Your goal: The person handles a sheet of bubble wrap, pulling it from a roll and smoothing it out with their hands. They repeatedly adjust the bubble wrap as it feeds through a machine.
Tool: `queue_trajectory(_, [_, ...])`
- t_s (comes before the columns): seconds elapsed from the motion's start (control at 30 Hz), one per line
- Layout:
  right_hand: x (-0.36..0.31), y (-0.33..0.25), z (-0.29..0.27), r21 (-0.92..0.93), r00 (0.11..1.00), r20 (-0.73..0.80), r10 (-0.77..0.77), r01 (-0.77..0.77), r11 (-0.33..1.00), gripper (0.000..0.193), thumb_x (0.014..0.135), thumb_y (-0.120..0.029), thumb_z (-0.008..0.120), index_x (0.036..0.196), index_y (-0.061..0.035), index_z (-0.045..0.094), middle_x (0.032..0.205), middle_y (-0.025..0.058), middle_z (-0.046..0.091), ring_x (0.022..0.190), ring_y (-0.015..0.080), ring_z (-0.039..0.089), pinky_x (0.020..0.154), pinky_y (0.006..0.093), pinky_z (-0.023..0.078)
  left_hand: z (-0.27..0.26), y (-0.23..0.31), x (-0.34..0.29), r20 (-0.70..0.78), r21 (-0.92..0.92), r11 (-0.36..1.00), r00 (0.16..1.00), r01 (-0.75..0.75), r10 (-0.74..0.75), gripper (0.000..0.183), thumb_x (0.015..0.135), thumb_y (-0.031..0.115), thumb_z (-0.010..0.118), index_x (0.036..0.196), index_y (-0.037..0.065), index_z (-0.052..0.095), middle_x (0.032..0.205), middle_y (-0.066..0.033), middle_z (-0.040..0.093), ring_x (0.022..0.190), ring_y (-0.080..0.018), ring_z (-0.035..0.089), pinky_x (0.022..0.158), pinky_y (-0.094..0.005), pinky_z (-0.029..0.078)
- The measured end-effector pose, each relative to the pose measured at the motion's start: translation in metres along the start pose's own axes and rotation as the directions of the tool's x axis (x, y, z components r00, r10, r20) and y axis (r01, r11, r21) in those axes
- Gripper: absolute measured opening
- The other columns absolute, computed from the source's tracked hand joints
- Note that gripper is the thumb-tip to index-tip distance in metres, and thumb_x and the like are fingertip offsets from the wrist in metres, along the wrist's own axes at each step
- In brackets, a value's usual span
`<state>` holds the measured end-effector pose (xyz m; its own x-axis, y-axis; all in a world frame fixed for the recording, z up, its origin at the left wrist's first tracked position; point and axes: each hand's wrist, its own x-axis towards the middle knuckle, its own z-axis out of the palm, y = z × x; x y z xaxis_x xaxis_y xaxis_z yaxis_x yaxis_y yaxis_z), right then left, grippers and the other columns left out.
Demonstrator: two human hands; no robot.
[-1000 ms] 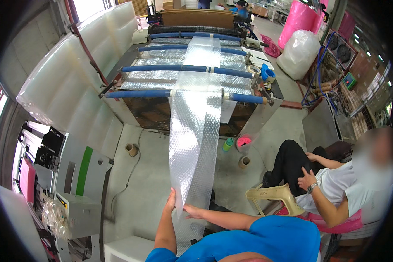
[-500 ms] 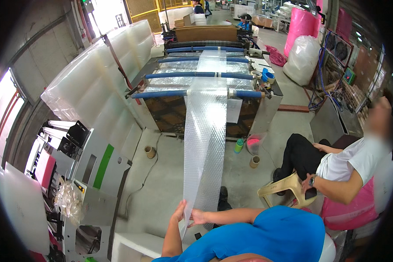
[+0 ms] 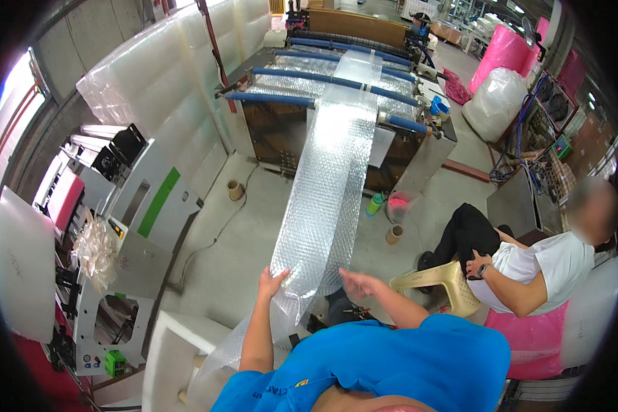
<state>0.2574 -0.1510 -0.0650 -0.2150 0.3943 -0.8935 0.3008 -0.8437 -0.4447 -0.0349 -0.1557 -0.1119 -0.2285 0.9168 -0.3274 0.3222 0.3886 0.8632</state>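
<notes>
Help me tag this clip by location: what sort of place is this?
Likely a packaging-material workshop or factory: a bubble-wrap strip runs over blue rollers, and a pink roll stands at the back right.

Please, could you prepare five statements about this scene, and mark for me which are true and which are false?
1. The left hand is at the left edge of the bubble wrap. True.
2. The right hand is clenched into a fist. False: its index finger is extended.
3. The green bottle stands on the floor, beside a bucket. True.
4. The bubble wrap runs over pink rollers. False: it runs over blue rollers.
5. The seated person wears a white shirt. True.
</notes>
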Motion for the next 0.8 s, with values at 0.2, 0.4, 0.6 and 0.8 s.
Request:
queue_trajectory(0.2, [0.046, -0.011, 0.007, 0.045, 0.831, -0.374, -0.412, 0.459, 0.887, 0.033, 0.073, -0.033, 0.058, 0.090, -0.0049, 0.049, 0.079, 0.0029, 0.056, 0.070, 0.0095, 0.051, 0.058, 0.0260, 0.041, 0.008, -0.001, -0.010, 0.083, -0.105, 0.993, 0.996, 0.047, -0.039, 0.057, 0.060, 0.039, 0.068, 0.095, -0.002, 0.051, 0.088, -0.0128, 0.057, 0.080, -0.0199, 0.055, 0.070, -0.0308, 0.042])
queue_trajectory(0.4, [0.039, 0.000, 0.016, 0.253, 0.852, -0.324, -0.411, 0.496, 0.830, 0.022, 0.075, -0.025, 0.057, 0.083, -0.0044, 0.054, 0.070, 0.0015, 0.058, 0.062, 0.0076, 0.051, 0.053, 0.0202, 0.039, -0.017, 0.004, 0.005, 0.358, 0.063, 0.977, 0.909, 0.205, -0.214, 0.048, 0.062, 0.033, 0.069, 0.095, 0.000, 0.054, 0.086, -0.0080, 0.058, 0.076, -0.0154, 0.054, 0.068, -0.0293, 0.043])
queue_trajectory(0.6, [0.067, 0.010, 0.006, 0.005, 0.866, -0.299, -0.401, 0.422, 0.907, 0.017, 0.072, -0.022, 0.059, 0.081, -0.0072, 0.059, 0.074, 0.0007, 0.059, 0.065, 0.0092, 0.053, 0.056, 0.0245, 0.039, -0.006, 0.016, 0.011, 0.337, 0.268, 0.963, 0.932, 0.042, -0.134, 0.051, 0.058, 0.029, 0.072, 0.094, -0.003, 0.054, 0.089, -0.0099, 0.059, 0.078, -0.0161, 0.055, 0.072, -0.0290, 0.043])
queue_trajectory(0.8, [0.063, -0.006, 0.004, 0.102, 0.930, -0.258, -0.262, 0.296, 0.950, 0.019, 0.068, -0.020, 0.064, 0.080, -0.0054, 0.061, 0.072, 0.0018, 0.059, 0.064, 0.0084, 0.053, 0.052, 0.0223, 0.039, 0.007, -0.012, 0.030, 0.392, 0.201, 0.969, 0.894, 0.145, -0.215, 0.045, 0.056, 0.023, 0.073, 0.090, -0.002, 0.056, 0.085, -0.0095, 0.060, 0.077, -0.0169, 0.056, 0.072, -0.0285, 0.043])
